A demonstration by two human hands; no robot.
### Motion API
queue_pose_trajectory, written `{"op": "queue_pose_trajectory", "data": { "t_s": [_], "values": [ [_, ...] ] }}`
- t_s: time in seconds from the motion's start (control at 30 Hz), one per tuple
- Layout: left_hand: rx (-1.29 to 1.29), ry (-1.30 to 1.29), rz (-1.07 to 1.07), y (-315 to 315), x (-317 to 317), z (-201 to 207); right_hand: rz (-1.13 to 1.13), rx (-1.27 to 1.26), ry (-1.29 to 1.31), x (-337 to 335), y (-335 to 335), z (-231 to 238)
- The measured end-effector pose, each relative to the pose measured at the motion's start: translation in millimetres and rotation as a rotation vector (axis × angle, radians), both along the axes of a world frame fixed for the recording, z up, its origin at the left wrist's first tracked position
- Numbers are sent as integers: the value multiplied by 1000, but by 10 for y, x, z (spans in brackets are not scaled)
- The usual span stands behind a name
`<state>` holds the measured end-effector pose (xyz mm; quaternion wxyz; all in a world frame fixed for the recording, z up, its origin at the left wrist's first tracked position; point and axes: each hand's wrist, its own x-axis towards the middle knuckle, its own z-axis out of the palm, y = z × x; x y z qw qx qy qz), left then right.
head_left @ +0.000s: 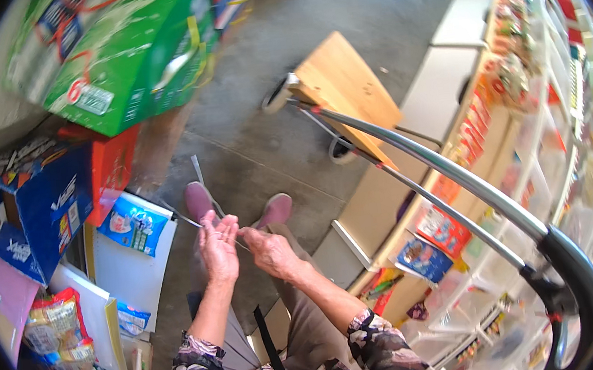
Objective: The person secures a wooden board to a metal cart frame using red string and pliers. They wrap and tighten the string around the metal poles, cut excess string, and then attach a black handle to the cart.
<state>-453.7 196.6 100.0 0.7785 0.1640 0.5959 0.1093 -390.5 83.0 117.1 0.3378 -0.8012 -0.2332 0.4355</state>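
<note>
My left hand (219, 252) is in the middle of the view with its palm partly turned up and fingers curled. A thin whitish strap (197, 170) runs to its fingertips, one loose end rising past my shoe and another stretch reaching toward the boxes on the left. Beside it, my right hand (271, 254) is closed in a pinch on the same strap, part of which loops between the two hands. How the strap lies inside the fingers is mostly hidden. Below the hands are my mauve shoes (198, 198) on the grey floor.
A hand cart with a wooden platform (347, 80) and curved metal handle (455, 161) stands at my right, before shelves of packaged goods (476, 124). On the left are a large green box (143, 60), a blue box (46, 206) and a blue packet (133, 224).
</note>
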Motion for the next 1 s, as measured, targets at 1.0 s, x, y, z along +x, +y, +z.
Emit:
{"op": "queue_pose_trajectory", "data": {
  "t_s": [1.0],
  "values": [
    [158, -40, -268, 561, 10, 1438, -430, 207, 158, -610, -626, 2277]
  ]
}}
